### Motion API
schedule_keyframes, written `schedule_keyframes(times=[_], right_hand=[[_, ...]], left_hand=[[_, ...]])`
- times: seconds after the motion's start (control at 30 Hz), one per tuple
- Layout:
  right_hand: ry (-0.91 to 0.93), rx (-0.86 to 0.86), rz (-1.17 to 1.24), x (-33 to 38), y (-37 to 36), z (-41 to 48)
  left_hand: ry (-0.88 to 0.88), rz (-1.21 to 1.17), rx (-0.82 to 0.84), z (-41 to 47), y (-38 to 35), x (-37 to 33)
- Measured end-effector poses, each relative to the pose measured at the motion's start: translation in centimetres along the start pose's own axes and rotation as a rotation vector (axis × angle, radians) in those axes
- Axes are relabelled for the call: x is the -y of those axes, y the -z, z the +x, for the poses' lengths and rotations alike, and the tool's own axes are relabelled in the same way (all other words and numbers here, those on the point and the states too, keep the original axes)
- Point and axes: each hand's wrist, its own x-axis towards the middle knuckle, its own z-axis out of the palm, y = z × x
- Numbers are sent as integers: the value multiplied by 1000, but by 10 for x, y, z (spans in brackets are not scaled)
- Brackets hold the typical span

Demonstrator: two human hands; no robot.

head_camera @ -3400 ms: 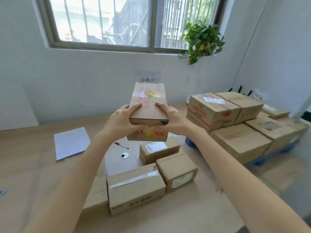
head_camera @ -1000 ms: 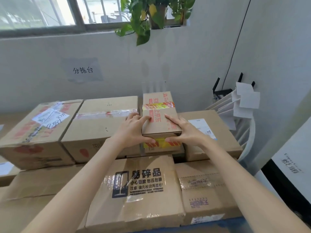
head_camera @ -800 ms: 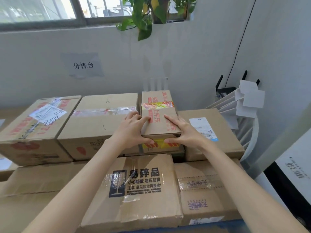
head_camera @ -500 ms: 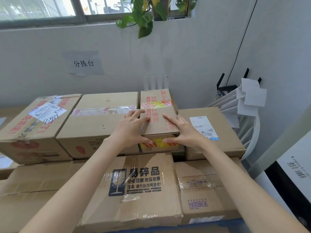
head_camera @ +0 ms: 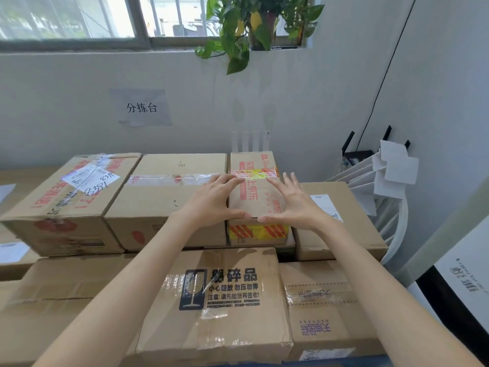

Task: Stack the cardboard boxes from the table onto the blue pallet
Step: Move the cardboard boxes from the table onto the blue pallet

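A small cardboard box (head_camera: 254,198) with red print and yellow-red tape sits in the upper layer of the stack. It is wedged between a large plain box (head_camera: 169,192) on its left and a lower labelled box (head_camera: 344,205) on its right. My left hand (head_camera: 211,201) lies on its left top edge, thumb at the front edge. My right hand (head_camera: 291,205) touches the front right edge with its thumb only, fingers spread and lifted. A sliver of the blue pallet (head_camera: 336,362) shows under the stack.
In front lie a box with a fragile mark (head_camera: 225,292) and a taped box (head_camera: 322,308). A box with handwritten labels (head_camera: 68,197) stands at the left. A white rack with papers (head_camera: 389,186) and the wall close off the right; a plant (head_camera: 254,25) hangs above.
I carried the small box from the table to the stack and set it down in the gap. My right fingers have since lifted off its top and spread.
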Motion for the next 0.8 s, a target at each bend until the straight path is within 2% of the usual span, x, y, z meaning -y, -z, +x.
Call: schedule_keyframes(times=[0.2,0.33,0.57,0.8], right_hand=[[55,-94,-40,40,7,13],[110,-199,-73,92,5,23],[225,-300,42,227,-21,28],[384,-298,196,399,-100,25]], left_hand=[[43,18,-171,-22,34,10],[116,22,-288,-56,68,35],[304,38,-478,-156,134,111],[489,131,-552,-317,197,217]])
